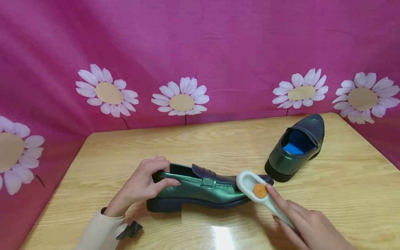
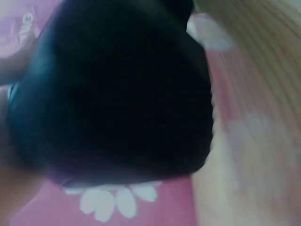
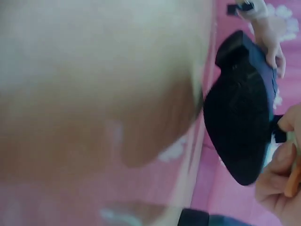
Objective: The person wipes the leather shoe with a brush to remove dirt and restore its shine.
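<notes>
A shiny green loafer (image 1: 187, 191) with a dark sole is held lengthwise above the table, toe to the right. My left hand (image 1: 145, 184) grips its heel end, with fingers inside the opening and thumb on the outer side. My right hand (image 1: 309, 222) holds a white-handled brush (image 1: 242, 182) with an orange button over the toe. In the right wrist view, the loafer's black sole (image 3: 240, 108) faces the camera, and dark bristles (image 3: 278, 129) appear at its upper side; contact is unclear. The loafer's dark underside (image 2: 131, 103) fills most of the left wrist view.
The matching loafer (image 1: 282, 161), with a blue insole, stands on the wooden table (image 1: 125, 149) at the back right, toe pointing away. Behind the table hangs a pink cloth (image 1: 218, 45) with white flowers. A small black device (image 1: 135, 229) is by the left wrist.
</notes>
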Tool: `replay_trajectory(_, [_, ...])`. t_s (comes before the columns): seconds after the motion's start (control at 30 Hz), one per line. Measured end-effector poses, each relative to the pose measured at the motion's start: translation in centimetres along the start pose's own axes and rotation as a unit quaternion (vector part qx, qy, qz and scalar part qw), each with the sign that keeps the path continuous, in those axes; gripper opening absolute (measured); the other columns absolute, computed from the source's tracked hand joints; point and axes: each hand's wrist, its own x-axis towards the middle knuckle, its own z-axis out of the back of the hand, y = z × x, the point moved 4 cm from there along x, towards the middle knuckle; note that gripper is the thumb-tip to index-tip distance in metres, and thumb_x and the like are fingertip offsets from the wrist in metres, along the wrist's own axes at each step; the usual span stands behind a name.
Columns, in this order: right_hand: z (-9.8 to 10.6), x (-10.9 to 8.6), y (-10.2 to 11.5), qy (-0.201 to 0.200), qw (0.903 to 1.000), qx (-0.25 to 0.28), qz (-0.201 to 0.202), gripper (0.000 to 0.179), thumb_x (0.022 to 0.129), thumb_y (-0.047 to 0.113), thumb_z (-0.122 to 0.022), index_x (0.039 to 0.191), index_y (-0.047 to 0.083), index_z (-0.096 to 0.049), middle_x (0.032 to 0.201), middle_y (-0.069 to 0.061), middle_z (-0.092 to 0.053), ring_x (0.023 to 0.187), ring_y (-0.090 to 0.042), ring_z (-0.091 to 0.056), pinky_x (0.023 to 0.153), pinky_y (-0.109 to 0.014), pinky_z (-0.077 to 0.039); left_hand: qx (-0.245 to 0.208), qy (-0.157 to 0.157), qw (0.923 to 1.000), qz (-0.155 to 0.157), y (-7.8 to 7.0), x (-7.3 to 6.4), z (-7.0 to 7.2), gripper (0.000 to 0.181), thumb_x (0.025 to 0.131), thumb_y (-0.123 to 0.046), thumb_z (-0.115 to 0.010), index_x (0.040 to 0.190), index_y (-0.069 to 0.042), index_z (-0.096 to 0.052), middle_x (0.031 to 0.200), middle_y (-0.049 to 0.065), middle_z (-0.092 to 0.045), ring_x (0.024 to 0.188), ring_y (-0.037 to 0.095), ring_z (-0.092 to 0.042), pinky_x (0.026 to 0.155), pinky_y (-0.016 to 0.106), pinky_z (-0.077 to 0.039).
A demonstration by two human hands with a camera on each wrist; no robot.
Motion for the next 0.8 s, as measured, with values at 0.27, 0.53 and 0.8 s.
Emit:
replay_trajectory(0.27, [0.8, 2.0, -2.0, 0.025, 0.9957, 0.068, -0.059, 0.075, 0.093, 0.030, -0.065, 0.152, 0.039, -0.020, 0.123, -0.008, -0.063, 0.085, -0.010, -0.059, 0.074, -0.038, -0.056, 0.054, -0.083, 0.9932, -0.061, 0.4, -0.9, 0.6, 0.043, 0.090, -0.045, -0.060, 0.062, -0.017, -0.044, 0.057, -0.004, -0.030, 0.067, 0.007, -0.032, 0.075, 0.034, -0.024])
replay_trajectory(0.53, [0.4, 2.7, -1.6, -0.001, 0.9921, 0.109, -0.061, 0.071, 0.097, 0.031, -0.059, 0.152, 0.042, -0.016, 0.136, -0.015, -0.054, 0.096, -0.020, -0.059, 0.078, -0.048, -0.054, 0.066, -0.031, 0.9926, -0.098, -1.1, -2.2, -0.3, 0.045, 0.087, -0.032, -0.070, 0.061, -0.018, -0.038, 0.057, -0.006, -0.028, 0.066, 0.007, -0.030, 0.074, 0.032, -0.024])
replay_trajectory(0.8, [-0.3, 3.2, -1.5, 0.007, 0.9918, 0.103, -0.075, 0.069, 0.098, 0.034, -0.056, 0.153, 0.039, -0.015, 0.138, -0.020, -0.050, 0.099, -0.022, -0.059, 0.082, -0.053, -0.051, 0.197, 0.131, 0.9714, 0.024, -2.1, -2.7, -1.0, 0.040, 0.083, -0.037, -0.075, 0.061, -0.026, -0.043, 0.058, -0.016, -0.024, 0.062, 0.004, -0.033, 0.071, 0.030, -0.029])
